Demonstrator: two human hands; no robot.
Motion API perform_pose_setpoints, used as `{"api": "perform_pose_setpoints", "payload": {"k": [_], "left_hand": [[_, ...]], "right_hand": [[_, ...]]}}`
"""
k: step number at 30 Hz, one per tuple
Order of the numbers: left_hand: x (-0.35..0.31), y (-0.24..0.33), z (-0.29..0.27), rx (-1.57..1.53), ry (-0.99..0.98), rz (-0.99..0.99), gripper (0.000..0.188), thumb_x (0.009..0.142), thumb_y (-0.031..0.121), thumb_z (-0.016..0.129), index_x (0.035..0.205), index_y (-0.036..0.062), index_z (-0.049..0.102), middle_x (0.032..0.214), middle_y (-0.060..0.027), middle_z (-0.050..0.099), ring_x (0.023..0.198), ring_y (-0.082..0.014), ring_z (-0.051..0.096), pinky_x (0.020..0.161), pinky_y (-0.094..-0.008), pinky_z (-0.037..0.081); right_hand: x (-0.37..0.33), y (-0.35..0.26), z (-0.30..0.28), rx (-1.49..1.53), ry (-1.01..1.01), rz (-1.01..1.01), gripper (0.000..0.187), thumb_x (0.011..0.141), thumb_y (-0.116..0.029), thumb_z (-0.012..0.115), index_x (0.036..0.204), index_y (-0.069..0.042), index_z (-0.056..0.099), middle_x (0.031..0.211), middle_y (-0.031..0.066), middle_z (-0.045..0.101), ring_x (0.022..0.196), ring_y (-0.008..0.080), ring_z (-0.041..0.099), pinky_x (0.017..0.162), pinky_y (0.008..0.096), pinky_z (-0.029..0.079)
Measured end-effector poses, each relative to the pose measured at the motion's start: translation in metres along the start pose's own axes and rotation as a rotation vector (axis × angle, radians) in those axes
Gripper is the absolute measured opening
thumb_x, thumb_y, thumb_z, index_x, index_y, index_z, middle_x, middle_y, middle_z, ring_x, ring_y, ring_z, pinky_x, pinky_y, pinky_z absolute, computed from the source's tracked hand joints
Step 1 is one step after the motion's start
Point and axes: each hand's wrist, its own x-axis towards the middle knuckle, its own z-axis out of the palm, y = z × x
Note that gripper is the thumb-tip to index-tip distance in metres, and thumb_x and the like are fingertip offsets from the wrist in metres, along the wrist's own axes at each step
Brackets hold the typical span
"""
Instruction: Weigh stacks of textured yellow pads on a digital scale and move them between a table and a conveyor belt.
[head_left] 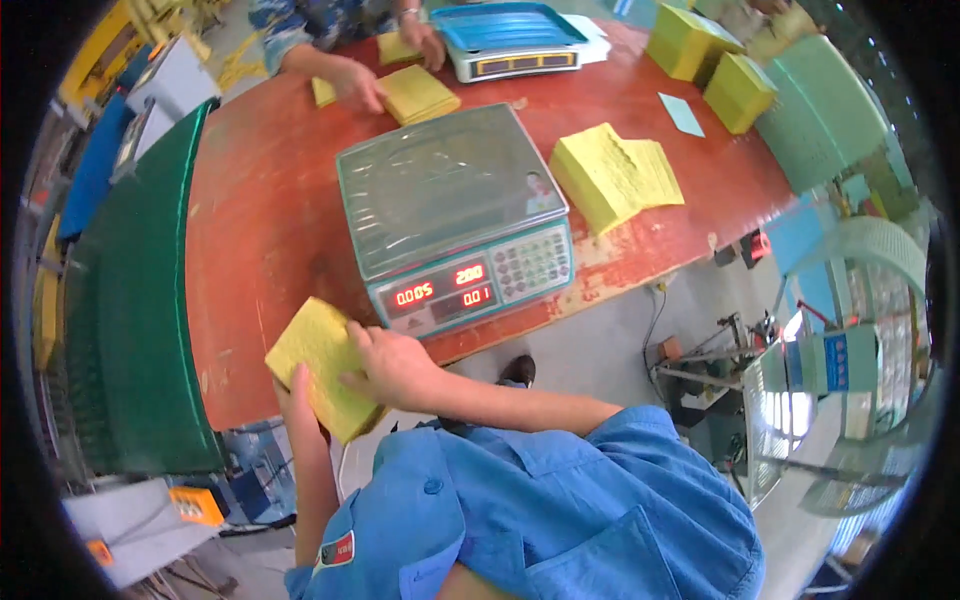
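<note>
I hold a thick stack of yellow sheets [325, 365] over the table's near left edge. My left hand [296, 400] is closed around its left side, with the thumb along the face. From the right, my right hand [395, 368] grips the stack's edge, fingers on the top sheet. Just beyond sits a weighing scale [440, 190] with a clear-covered platform, a lit red display and a keypad. To its right lies a loose, fanned pile of yellow sheets [610, 175]. Whether the sheets are paper or cloth I cannot tell.
Across the red table [260, 210], a co-worker's hands touch another yellow stack [420, 95]. A second scale with a blue tray [510, 30] stands beside them. Yellow blocks [690, 45] are at the far right. A standing fan [850, 370] is on the right, a green panel [140, 300] on the left.
</note>
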Motion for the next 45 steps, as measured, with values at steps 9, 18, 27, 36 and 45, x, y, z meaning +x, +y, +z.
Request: {"api": "perform_pose_setpoints", "payload": {"k": [9, 18, 27, 36, 45], "left_hand": [[-0.064, -0.023, -0.027, -0.207, -0.158, -0.263, 0.049, 0.102, 0.030, 0.046, 0.143, 0.0034, 0.039, 0.139, -0.0112, 0.050, 0.127, -0.0237, 0.050, 0.107, -0.0402, 0.041], [-0.068, -0.031, -0.005, -0.336, -0.121, -0.154, 0.056, 0.097, 0.026, 0.056, 0.145, 0.0073, 0.036, 0.141, -0.0077, 0.049, 0.130, -0.0196, 0.047, 0.107, -0.0360, 0.039], [-0.091, -0.024, -0.026, -0.669, -0.237, -0.198, 0.060, 0.094, 0.039, 0.056, 0.139, 0.0007, 0.046, 0.134, -0.0150, 0.058, 0.121, -0.0263, 0.058, 0.101, -0.0394, 0.047], [-0.089, 0.093, 0.117, 0.595, -0.258, 0.490, 0.058, 0.087, 0.019, 0.066, 0.138, -0.0010, 0.047, 0.133, -0.0176, 0.056, 0.121, -0.0341, 0.054, 0.100, -0.0418, 0.046], [-0.008, 0.093, 0.233, 0.706, -0.348, 0.991, 0.036, 0.087, -0.003, 0.056, 0.123, -0.0010, 0.061, 0.116, -0.0162, 0.063, 0.102, -0.0324, 0.065, 0.081, -0.0383, 0.055]], "right_hand": [[-0.008, 0.004, 0.006, 0.048, 0.055, -0.056, 0.058, 0.080, -0.036, 0.071, 0.117, 0.003, 0.050, 0.103, 0.0242, 0.064, 0.097, 0.0403, 0.064, 0.083, 0.0471, 0.052], [-0.031, 0.027, -0.011, 0.496, -0.027, 0.002, 0.054, 0.089, -0.027, 0.065, 0.129, 0.006, 0.052, 0.107, 0.0208, 0.068, 0.093, 0.0312, 0.069, 0.082, 0.0399, 0.054], [-0.078, 0.081, 0.019, 1.218, -0.097, 0.334, 0.027, 0.097, -0.013, 0.055, 0.121, -0.002, 0.062, 0.105, 0.0078, 0.069, 0.093, 0.0183, 0.066, 0.081, 0.0328, 0.053], [-0.079, 0.087, -0.005, 1.788, 0.128, 0.231, 0.044, 0.100, -0.027, 0.051, 0.137, -0.005, 0.048, 0.130, 0.0086, 0.059, 0.114, 0.0221, 0.060, 0.097, 0.0399, 0.052], [-0.063, 0.058, -0.206, 1.339, 0.645, -0.093, 0.043, 0.098, -0.021, 0.053, 0.138, -0.005, 0.050, 0.137, 0.0141, 0.055, 0.119, 0.0252, 0.058, 0.098, 0.0382, 0.049]]}}
